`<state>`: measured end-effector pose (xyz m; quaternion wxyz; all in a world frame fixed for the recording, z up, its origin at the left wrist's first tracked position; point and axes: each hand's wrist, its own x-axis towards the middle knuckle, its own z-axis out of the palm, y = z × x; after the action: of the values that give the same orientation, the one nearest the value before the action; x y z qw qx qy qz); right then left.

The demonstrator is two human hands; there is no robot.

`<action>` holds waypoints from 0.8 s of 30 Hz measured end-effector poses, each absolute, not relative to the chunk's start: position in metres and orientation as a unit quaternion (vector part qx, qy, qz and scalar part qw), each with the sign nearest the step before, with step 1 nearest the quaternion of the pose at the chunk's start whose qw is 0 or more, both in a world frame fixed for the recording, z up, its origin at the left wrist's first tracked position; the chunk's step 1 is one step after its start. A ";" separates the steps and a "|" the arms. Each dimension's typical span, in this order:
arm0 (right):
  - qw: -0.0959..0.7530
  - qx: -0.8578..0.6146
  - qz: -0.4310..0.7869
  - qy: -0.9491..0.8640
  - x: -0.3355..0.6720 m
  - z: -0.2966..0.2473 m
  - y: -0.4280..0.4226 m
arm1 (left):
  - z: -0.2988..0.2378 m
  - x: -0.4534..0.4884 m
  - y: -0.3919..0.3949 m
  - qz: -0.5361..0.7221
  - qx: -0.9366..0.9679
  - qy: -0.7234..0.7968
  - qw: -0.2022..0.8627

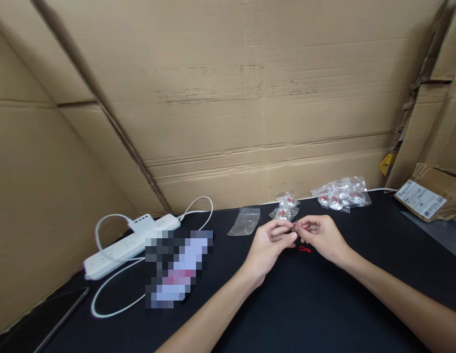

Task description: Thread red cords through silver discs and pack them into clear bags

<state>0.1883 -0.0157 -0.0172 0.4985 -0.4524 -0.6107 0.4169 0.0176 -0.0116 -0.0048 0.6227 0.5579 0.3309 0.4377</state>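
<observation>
My left hand (pixel 274 242) is closed, its thumb and fingers pinching a small thin disc (pixel 296 226) seen nearly edge-on. From the other side, my right hand (pixel 321 236) pinches at the same disc, and a bit of red shows by its fingertips. The fingers cover most of the disc, so its face is hidden. Just below the hands is a loop of red cord (pixel 305 249); whether it joins the disc I cannot tell. Behind my left fingers lie small clear bags (pixel 283 213) with round shiny pieces and red bits inside.
An opened clear bag (pixel 244 221) lies left of my hands. More bagged round pieces (pixel 338 195) sit at the back right, near a labelled cardboard parcel (pixel 422 196). A white power strip (pixel 132 245) with looping cables and a pixelated object (pixel 182 269) occupy the left. Cardboard walls (pixel 265 108) enclose the black tabletop.
</observation>
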 end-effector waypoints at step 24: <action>0.511 -0.393 0.553 -0.528 0.181 -0.005 -0.025 | 0.011 0.004 -0.007 0.416 0.713 0.312 0.470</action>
<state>0.1808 -0.0253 -0.0049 0.5107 -0.3933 -0.5277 0.5532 0.0039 -0.0066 0.0110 0.4705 0.7128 0.3123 0.4161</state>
